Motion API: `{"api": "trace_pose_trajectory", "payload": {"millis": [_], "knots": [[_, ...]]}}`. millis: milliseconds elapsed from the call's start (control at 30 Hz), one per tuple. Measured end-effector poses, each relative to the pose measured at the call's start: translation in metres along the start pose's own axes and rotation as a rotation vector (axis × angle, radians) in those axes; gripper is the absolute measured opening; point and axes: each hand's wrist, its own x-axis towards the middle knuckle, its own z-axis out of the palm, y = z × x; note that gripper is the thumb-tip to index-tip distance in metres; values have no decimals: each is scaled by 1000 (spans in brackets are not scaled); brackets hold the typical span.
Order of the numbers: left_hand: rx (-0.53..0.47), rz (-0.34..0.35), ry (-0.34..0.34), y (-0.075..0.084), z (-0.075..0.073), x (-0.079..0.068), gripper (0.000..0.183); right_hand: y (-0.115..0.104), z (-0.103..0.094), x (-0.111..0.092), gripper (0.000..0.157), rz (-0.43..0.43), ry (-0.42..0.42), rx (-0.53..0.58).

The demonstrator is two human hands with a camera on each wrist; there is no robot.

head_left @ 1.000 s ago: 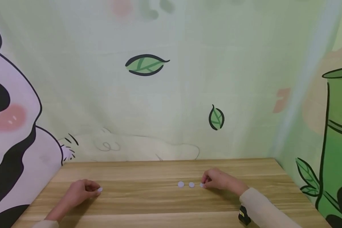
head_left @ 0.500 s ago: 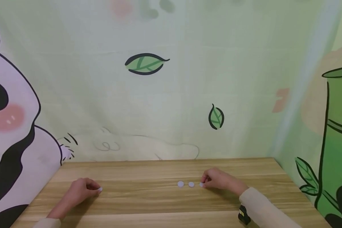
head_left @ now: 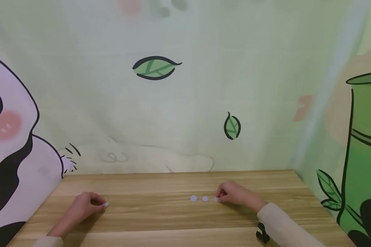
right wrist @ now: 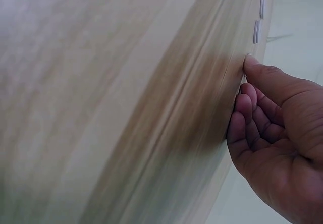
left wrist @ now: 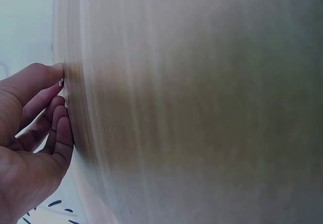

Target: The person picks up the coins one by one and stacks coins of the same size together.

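Note:
My left hand [head_left: 86,207] pinches a small white disc [head_left: 106,204] between thumb and fingertips, low over the left part of the wooden table [head_left: 148,219]. Only the disc's edge shows in the left wrist view, where the hand [left wrist: 35,133] has its other fingers curled. On the right, my other hand [head_left: 235,193] pinches a second white disc [head_left: 216,199] at the table surface, partly covered by its fingertips. Two more discs, a middle one [head_left: 205,199] and a left one [head_left: 193,198], lie flat in a row beside it. In the right wrist view, that hand [right wrist: 282,128] hides its disc.
A small black object with a yellow mark [head_left: 262,232] lies by the right sleeve [head_left: 284,223]. Behind the table's back edge hangs a pale green cloth [head_left: 185,103] printed with leaves, a panda and bamboo.
The head view has shifted slightly, so everything sits a little further left. The disc in my left hand shows less of its face. My right hand stays at its disc.

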Motion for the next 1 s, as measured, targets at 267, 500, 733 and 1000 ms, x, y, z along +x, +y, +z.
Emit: {"api": "trace_pose_trajectory", "payload": {"millis": [267, 500, 733, 1000], "knots": [[-9, -49, -24, 0, -2, -4, 13, 1, 4, 5, 11, 27, -1, -10], [2, -42, 1, 3, 2, -4, 13, 1, 2, 3, 12, 18, 2, -14], [-22, -40, -18, 8, 1, -4, 14, 0, 2, 1, 11, 34, 0, 13], [-52, 22, 2, 19, 9, 0, 15, 1, 2, 0, 12, 21, 6, 23]]}}
